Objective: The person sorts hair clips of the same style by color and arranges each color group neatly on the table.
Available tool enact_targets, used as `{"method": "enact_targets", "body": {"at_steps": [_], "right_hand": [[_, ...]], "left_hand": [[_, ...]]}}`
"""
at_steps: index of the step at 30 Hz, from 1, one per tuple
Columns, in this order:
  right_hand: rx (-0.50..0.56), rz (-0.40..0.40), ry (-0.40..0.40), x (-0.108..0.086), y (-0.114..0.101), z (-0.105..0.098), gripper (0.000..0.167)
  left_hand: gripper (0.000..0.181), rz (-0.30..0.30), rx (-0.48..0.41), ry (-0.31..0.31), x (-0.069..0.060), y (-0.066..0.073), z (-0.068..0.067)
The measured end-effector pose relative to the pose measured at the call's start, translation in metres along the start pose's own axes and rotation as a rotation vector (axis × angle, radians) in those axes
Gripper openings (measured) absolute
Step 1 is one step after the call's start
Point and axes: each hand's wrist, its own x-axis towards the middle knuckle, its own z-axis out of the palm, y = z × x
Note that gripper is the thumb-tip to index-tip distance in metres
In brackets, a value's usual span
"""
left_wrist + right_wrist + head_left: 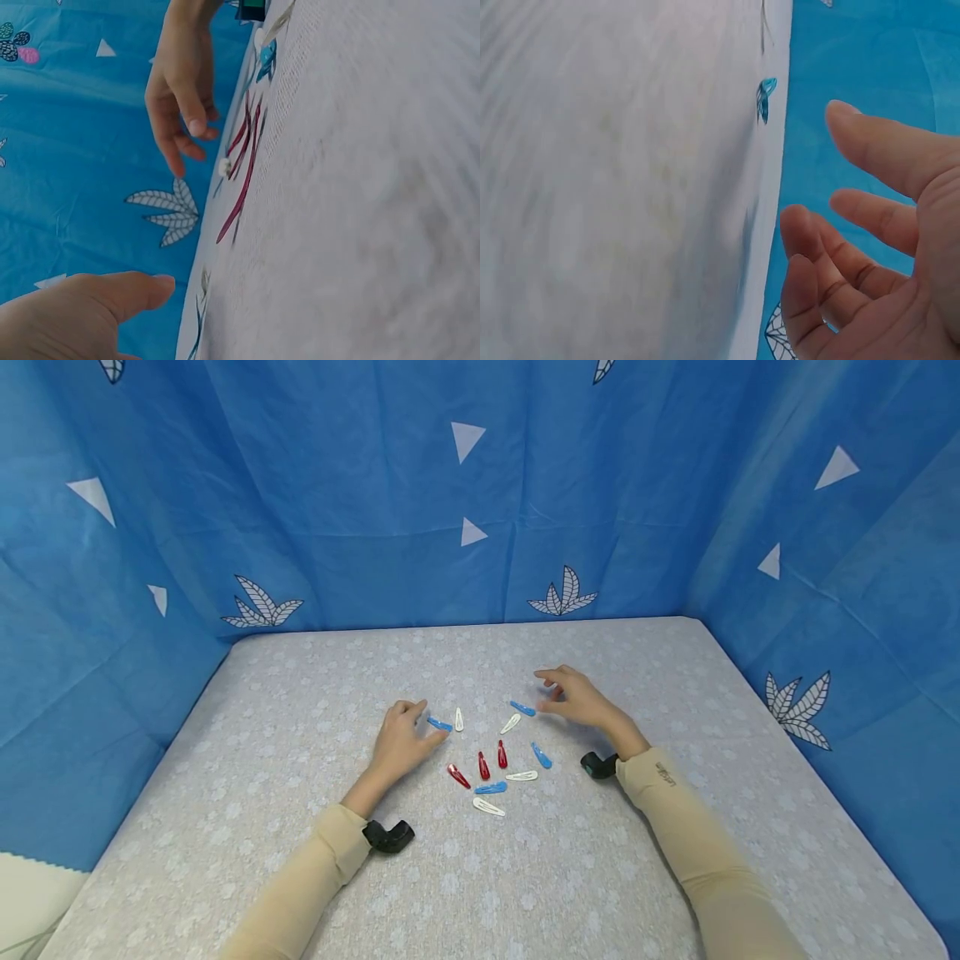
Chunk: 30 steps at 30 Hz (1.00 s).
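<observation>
Left hand (397, 743): on my head feed it hangs at the left, thumb and fingers apart, the left blue clip (439, 724) in the gap as seen from above; I read the spread as room for so slim a thing
Right hand (573, 696): far right, thumb and fingers parted, gripping nothing, the far blue clip (522, 708) just beside it to the left
Red clips (483, 766): three, close together in the middle of the group
White clips (459, 720): four, two on the far side, two nearer
Other blue clips (542, 755): one right of the red ones, one near
Tablecloth (450, 893): every clip lies flat on it, probably being too thin to stand on edge
Left thumb (135, 292): on my left wrist feed it points out, its fingers hidden; the view is low and slanted, so I cannot tell whether the hand touches a clip
Right palm (885, 330): my right wrist feed shows it bare, thumb well apart from loosely bent fingers; a blue clip (766, 96) rests on the cloth beyond
</observation>
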Motion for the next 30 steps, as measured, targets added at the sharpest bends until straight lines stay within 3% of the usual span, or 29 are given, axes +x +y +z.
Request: {"method": "enact_targets", "body": {"at_steps": [12, 30], "right_hand": [[0.058, -0.017, -0.049, 0.007, -0.002, 0.012, 0.061], [0.039, -0.020, -0.108, 0.014, -0.007, 0.021, 0.062]], "left_hand": [[0.068, 0.002, -0.029, 0.023, 0.001, 0.005, 0.008], [0.067, -0.006, -0.071, 0.042, 0.005, 0.007, 0.016]]}}
